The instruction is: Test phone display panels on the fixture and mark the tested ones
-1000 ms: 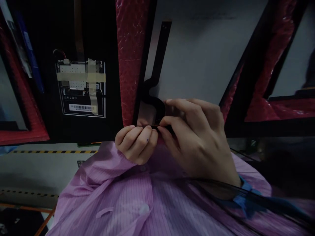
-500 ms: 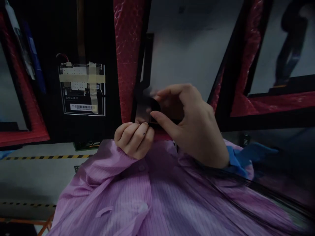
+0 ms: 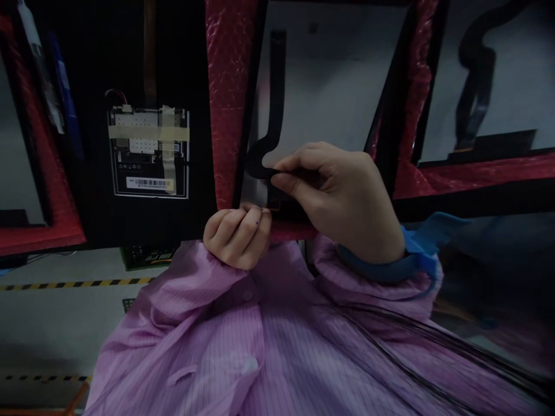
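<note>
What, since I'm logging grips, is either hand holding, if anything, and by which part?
Right hand: the black, curved, flat ribbon cable, pinched between fingers beside its lower bend. Left hand: curled; hold unclear.

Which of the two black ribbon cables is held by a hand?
The cable on the middle panel: the right hand pinches it. The other cable, on the rightmost panel, has no hand on it.

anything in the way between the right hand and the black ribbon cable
Nothing visible: the right hand pinches the black ribbon cable at its lower bend. The left hand is at the near edge of the panel, not between them.
</note>
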